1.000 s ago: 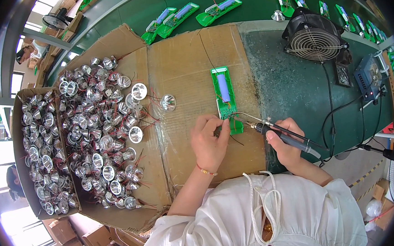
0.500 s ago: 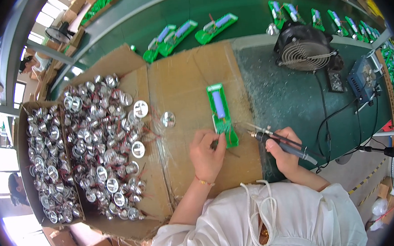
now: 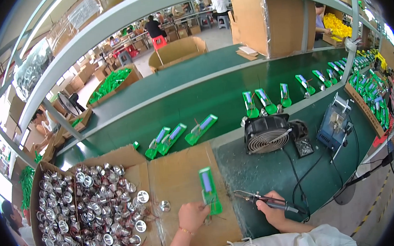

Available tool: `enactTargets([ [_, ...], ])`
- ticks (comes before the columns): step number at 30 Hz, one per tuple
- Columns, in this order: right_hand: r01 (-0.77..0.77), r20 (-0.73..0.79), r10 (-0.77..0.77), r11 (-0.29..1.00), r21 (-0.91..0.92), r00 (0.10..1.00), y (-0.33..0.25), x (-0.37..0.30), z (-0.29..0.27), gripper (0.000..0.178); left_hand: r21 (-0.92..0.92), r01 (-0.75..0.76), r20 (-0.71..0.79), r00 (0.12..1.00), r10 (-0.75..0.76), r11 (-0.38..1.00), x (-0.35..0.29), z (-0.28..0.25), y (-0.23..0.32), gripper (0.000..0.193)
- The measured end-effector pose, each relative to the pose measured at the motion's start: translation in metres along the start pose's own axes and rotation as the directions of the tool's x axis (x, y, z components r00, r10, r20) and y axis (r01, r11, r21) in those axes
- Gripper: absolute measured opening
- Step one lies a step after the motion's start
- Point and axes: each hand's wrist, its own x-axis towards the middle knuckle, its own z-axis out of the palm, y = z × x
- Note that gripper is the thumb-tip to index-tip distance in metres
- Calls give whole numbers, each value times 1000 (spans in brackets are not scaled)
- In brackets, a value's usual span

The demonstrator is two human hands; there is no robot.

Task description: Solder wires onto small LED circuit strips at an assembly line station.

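My left hand [image 3: 193, 217] is closed, thumb and fingertips pinching the lower left edge of a green plastic lamp housing [image 3: 212, 197]. A blue-violet cylindrical battery [image 3: 206, 181] lies in the housing's upper part, with thin wires lower down. A small shiny piece shows under my fingertips, too blurred to name. My right hand [image 3: 272, 209] grips a black soldering iron [image 3: 275, 203] with a thin metal tube along it. Its tip points left, apart from the housing. On the cardboard sheet [image 3: 178, 174], a loose silver reflector [image 3: 165, 205] lies left of the housing.
Cardboard boxes [image 3: 140, 161] full of wired reflectors [image 3: 104, 207] stand at left. A black fan [image 3: 267, 136] and a blue soldering station [image 3: 332, 129] with cables sit at right. Beyond runs a green conveyor [image 3: 225, 100] carrying several housings [image 3: 200, 129]. Co-workers [image 3: 154, 27] are farther back.
The view has tipped up, bringing more of the conveyor and room into sight. The soldering iron's tip has drawn away from the housing's lower end. My left hand stays at the housing.
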Motion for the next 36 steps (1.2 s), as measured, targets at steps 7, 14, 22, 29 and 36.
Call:
enactTargets([
  [7,-61,14,61,998,-18,998,-6,6,6,19,136,-322,-56,942,332,937,222,22,45,18],
  [14,-108,-6,108,993,-52,994,-16,12,1,19,403,-192,-181,941,284,895,272,2,52,63],
  [22,-85,27,87,995,-57,996,-4,13,2,18,202,-244,-44,965,257,949,201,-10,8,65],
  [29,-37,14,37,999,-2,999,5,10,4,16,107,98,-99,991,-88,989,23,-30,15,80],
  [36,-3,-13,3,999,39,1000,-5,5,8,15,472,281,-521,853,7,836,18,-25,-76,36],
])
